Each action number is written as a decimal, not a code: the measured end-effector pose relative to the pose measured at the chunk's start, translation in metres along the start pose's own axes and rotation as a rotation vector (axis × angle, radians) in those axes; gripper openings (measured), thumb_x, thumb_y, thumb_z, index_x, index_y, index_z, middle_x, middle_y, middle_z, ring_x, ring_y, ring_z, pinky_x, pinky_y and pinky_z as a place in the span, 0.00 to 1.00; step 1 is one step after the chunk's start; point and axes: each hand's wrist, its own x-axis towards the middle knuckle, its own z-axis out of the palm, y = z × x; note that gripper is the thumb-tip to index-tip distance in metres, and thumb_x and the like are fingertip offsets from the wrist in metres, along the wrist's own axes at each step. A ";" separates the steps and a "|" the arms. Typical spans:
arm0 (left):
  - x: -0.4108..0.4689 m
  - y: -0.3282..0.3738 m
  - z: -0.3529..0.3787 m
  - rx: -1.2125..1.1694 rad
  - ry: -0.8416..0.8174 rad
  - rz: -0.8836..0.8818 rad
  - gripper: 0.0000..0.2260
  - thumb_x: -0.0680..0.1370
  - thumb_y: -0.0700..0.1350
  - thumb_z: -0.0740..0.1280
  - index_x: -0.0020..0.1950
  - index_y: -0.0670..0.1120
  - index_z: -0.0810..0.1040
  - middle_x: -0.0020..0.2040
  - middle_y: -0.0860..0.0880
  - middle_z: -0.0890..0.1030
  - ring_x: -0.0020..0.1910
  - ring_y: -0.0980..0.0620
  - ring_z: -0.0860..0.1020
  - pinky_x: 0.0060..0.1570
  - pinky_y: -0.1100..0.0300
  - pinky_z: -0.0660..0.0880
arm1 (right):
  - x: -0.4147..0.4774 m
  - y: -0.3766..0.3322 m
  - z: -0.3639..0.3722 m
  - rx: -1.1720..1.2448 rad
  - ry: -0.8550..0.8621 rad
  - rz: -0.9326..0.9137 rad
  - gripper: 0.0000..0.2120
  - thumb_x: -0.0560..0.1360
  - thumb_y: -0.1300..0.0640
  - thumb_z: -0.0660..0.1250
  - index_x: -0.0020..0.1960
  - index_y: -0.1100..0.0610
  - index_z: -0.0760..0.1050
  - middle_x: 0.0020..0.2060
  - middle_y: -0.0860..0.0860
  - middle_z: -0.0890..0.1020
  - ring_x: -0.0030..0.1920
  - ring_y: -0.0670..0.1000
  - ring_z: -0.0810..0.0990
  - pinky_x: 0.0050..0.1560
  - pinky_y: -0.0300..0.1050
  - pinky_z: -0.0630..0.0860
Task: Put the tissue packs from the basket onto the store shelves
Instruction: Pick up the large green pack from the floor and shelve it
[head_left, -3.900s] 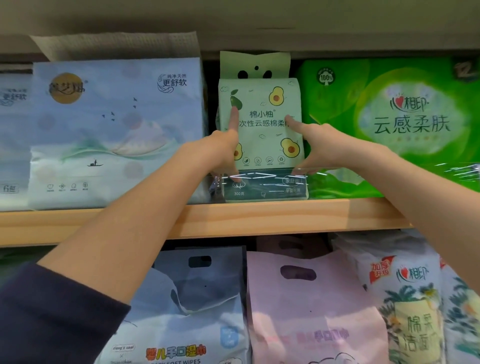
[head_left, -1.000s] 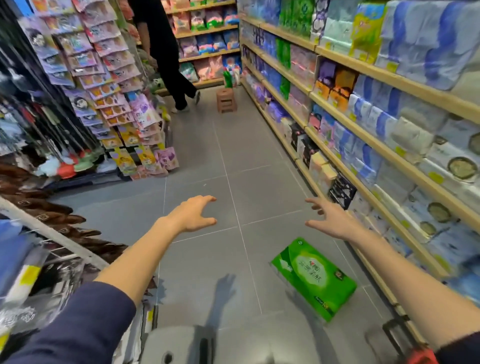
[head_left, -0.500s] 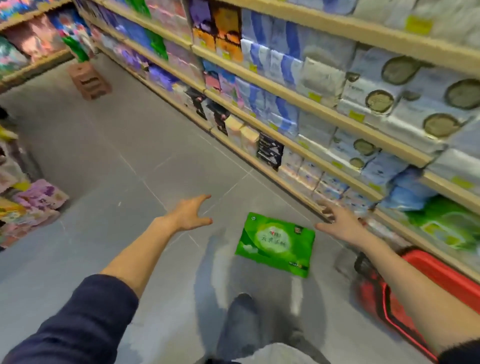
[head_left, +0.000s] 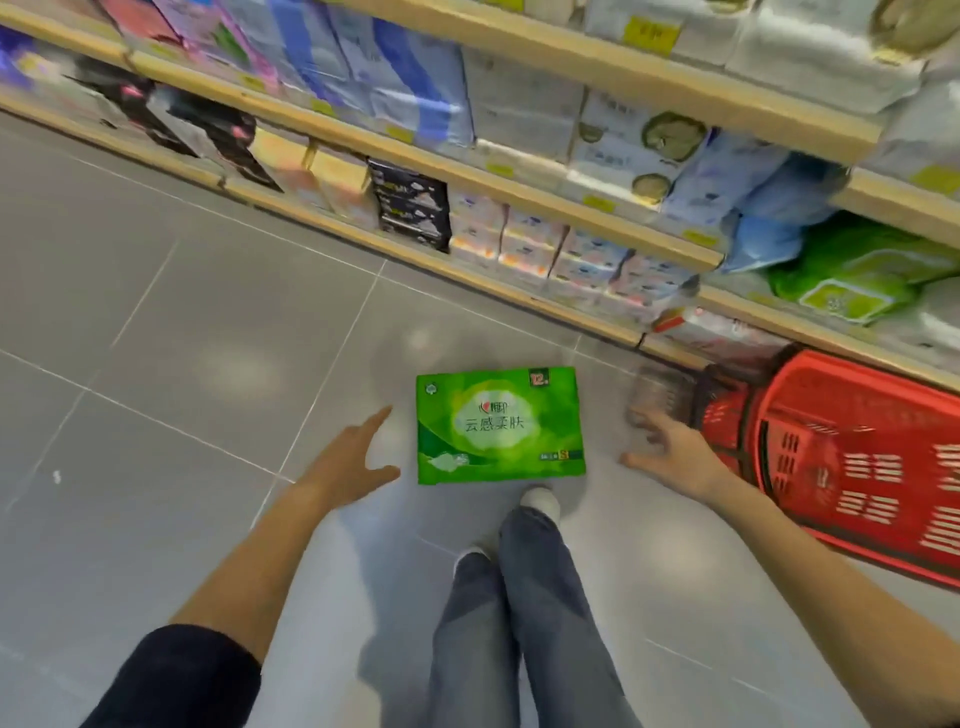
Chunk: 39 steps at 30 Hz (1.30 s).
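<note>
Compared with half a second earlier, both hands have dropped closer to the green tissue pack (head_left: 500, 425), which now sits squarely between them. Left hand (head_left: 349, 467) — fingers spread, holding nothing, just beside the pack's left edge without touching it. The pack lies flat on the grey tiled floor (head_left: 156, 338), label up, with a white shoe toe (head_left: 541, 502) at its near edge. Right hand (head_left: 670, 453) — likewise spread and empty, just off the pack's right edge. Further right, a red basket (head_left: 852, 462) stands on the floor against the wooden store shelves (head_left: 519, 200), stocked with tissue packs.
</note>
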 end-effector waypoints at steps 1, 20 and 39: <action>0.023 -0.012 0.014 -0.014 0.011 -0.018 0.38 0.73 0.51 0.69 0.76 0.56 0.48 0.74 0.44 0.63 0.69 0.43 0.66 0.65 0.52 0.64 | 0.021 0.014 0.013 -0.012 -0.002 -0.005 0.33 0.68 0.62 0.72 0.70 0.62 0.63 0.67 0.60 0.70 0.66 0.59 0.70 0.60 0.40 0.66; 0.356 -0.179 0.268 -0.283 0.061 -0.084 0.54 0.55 0.70 0.72 0.70 0.69 0.39 0.73 0.44 0.59 0.71 0.43 0.62 0.67 0.49 0.63 | 0.341 0.275 0.242 0.037 -0.053 0.030 0.51 0.58 0.35 0.72 0.70 0.37 0.42 0.75 0.56 0.50 0.75 0.52 0.50 0.70 0.43 0.52; 0.354 -0.164 0.274 -0.457 0.149 0.002 0.56 0.54 0.60 0.77 0.68 0.73 0.40 0.72 0.57 0.63 0.68 0.50 0.68 0.65 0.48 0.69 | 0.345 0.259 0.257 -0.053 0.029 0.026 0.57 0.60 0.49 0.78 0.69 0.30 0.37 0.65 0.59 0.66 0.60 0.60 0.71 0.59 0.60 0.72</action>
